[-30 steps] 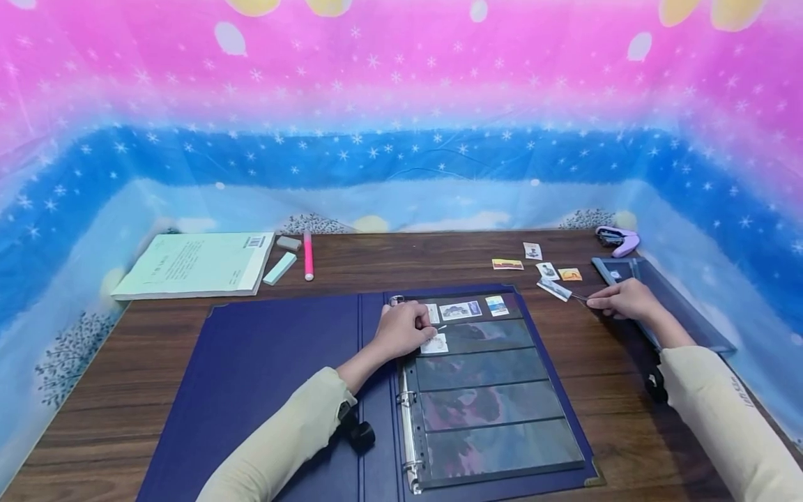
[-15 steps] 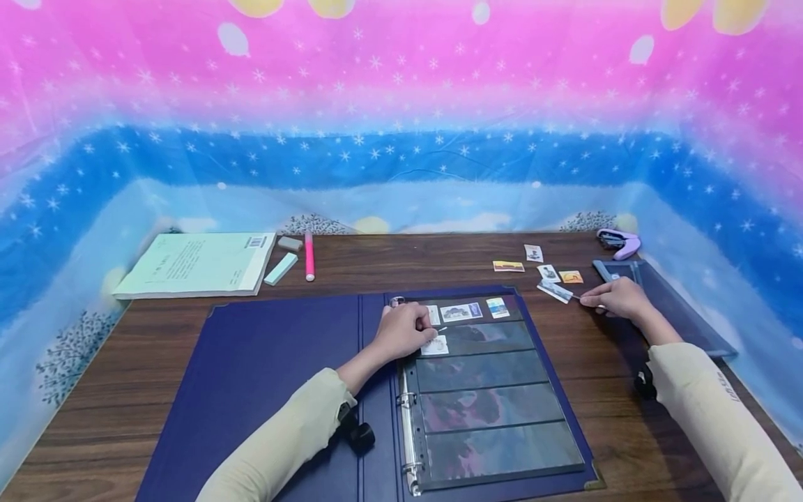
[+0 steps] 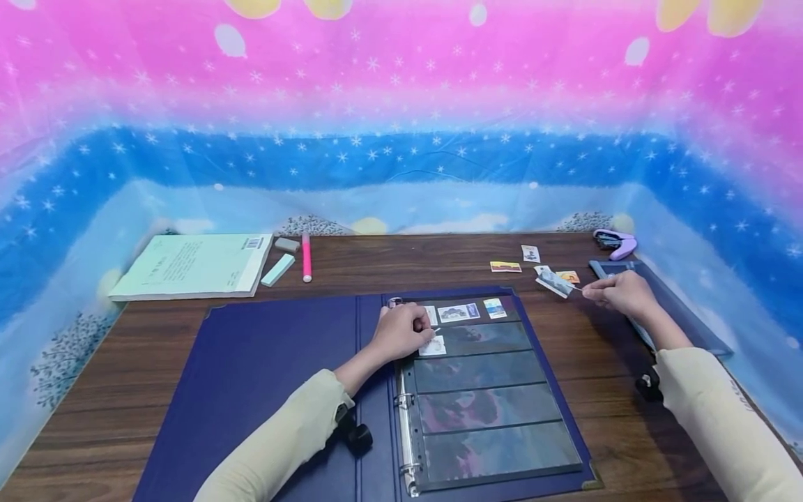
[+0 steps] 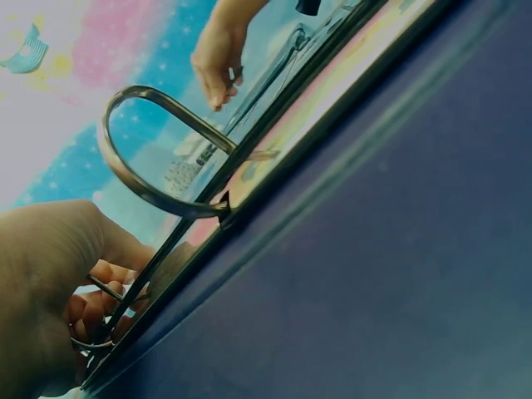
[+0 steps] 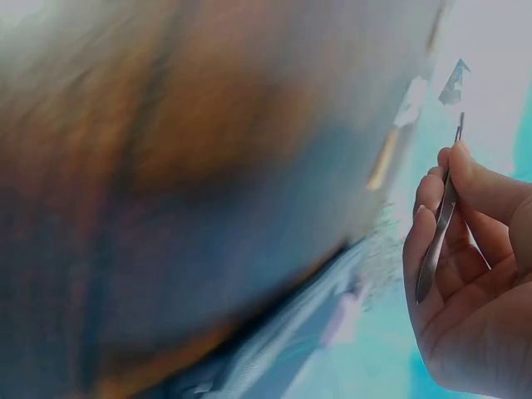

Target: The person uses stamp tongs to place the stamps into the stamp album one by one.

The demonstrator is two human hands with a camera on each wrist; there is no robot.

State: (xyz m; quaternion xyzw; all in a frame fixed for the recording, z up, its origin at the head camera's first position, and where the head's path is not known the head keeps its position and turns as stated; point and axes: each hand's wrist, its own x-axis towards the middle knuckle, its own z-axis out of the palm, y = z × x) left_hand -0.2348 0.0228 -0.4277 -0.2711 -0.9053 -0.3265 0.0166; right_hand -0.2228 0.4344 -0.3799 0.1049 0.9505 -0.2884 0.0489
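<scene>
My right hand (image 3: 624, 294) pinches metal tweezers (image 5: 442, 220) between thumb and fingers. At their tips a grey-blue postage stamp (image 3: 555, 282) is tilted up over other stamps; it also shows in the right wrist view. My left hand (image 3: 404, 331) rests at the upper left of the black pocket page (image 3: 483, 376), fingers curled. A slim rod-like thing (image 4: 106, 288) shows between those fingers, its kind unclear. By the fingertips a pale stamp (image 3: 433, 345) lies in the second row. The top row bears a wide stamp (image 3: 458, 312) and a blue-and-white stamp (image 3: 494, 308).
The open navy ring binder (image 3: 276, 390) has raised metal rings (image 4: 125, 166). Loose stamps include a yellow-red one (image 3: 505, 266) and one farther back (image 3: 530, 253). Right lie a dark zip pouch (image 3: 684, 307) and lilac stapler (image 3: 617, 244). Left are a book (image 3: 194, 265) and pink marker (image 3: 306, 258).
The tweezers in my right hand have raised the grey-blue stamp, which now overlaps its neighbours. That hand shifted left, then slightly back right and up. My left hand stayed put.
</scene>
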